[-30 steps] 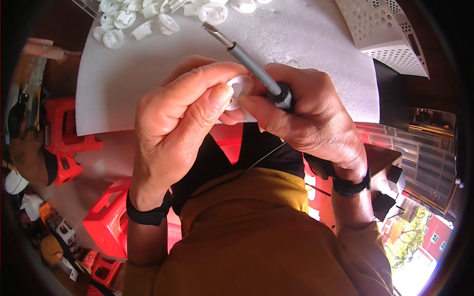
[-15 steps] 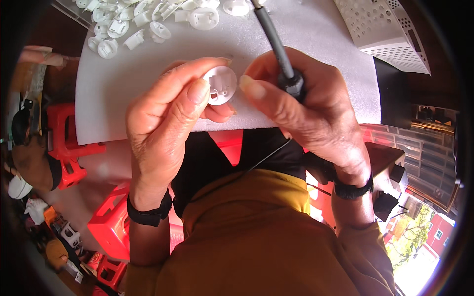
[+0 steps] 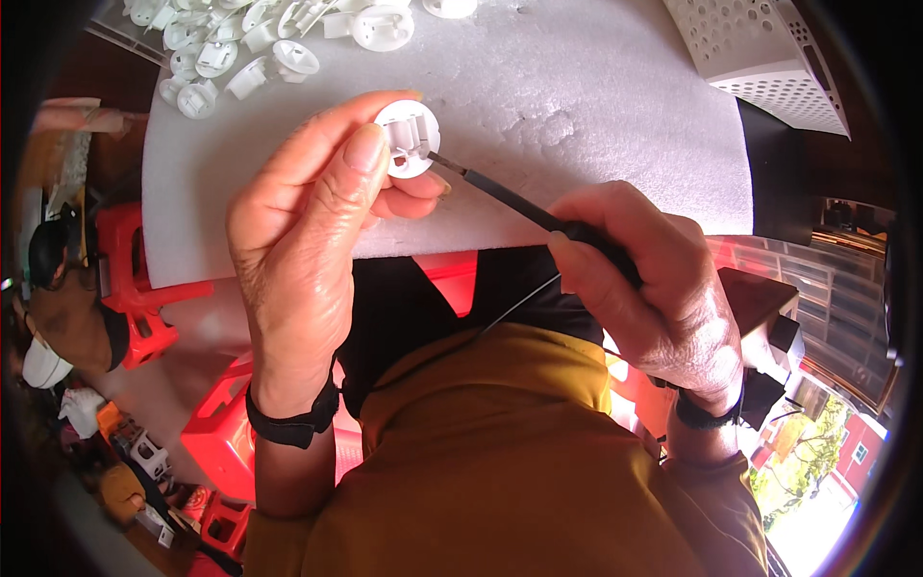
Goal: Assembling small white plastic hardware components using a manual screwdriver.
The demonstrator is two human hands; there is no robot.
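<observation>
My left hand pinches a round white plastic part between thumb and fingers, its ribbed, recessed face toward me. A small dark opening shows low in that face. My right hand is closed around the black handle of a soldering iron with a grey barrel. Its thin metal tip meets the part's right side, at or very near the surface; exact contact is too small to tell. Both hands are above the front of the white foam-covered table.
Several similar white plastic parts lie heaped at the far left. A perforated white box stands at the far right. Red stools are on the floor at left, where another person is visible. A dark cord crosses my lap.
My right hand has moved down and right, swinging the soldering iron from pointing away to pointing left, its tip now at the part. My left hand has shifted slightly up and left with the part.
</observation>
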